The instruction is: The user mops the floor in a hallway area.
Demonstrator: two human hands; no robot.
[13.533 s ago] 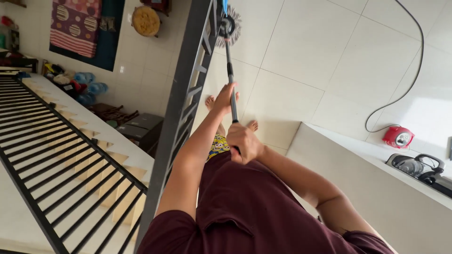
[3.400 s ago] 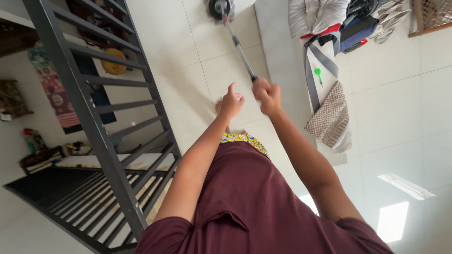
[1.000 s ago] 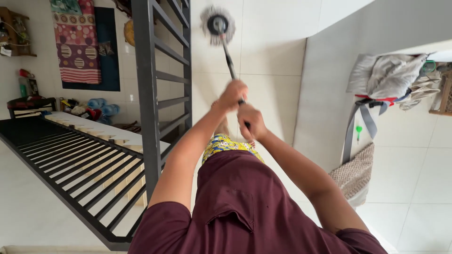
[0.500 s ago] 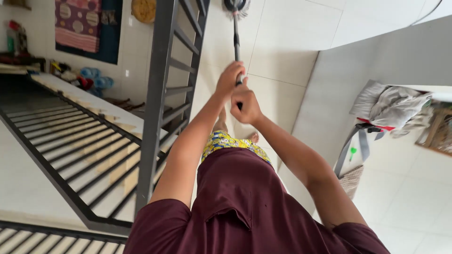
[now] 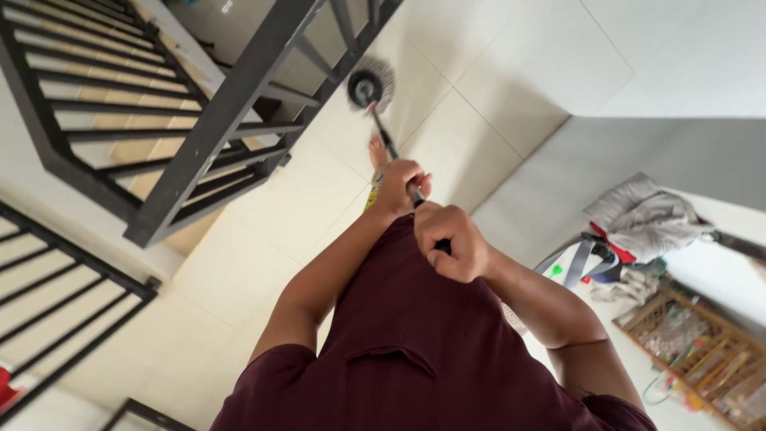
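We grip mop handle point(image 5: 399, 164) with both fists: left hand point(image 5: 396, 185) lower on shaft, nearer mop head point(image 5: 371, 84); right hand point(image 5: 451, 239) closed at upper end, against maroon shirt point(image 5: 415, 335). Shaft's long axis runs from our chest away toward head. Head rests on pale tiled floor point(image 5: 511, 72), beside foot of dark stair railing point(image 5: 215, 120). Bare foot point(image 5: 377, 152) just behind head. Clothes heap point(image 5: 646, 219) at right wall.
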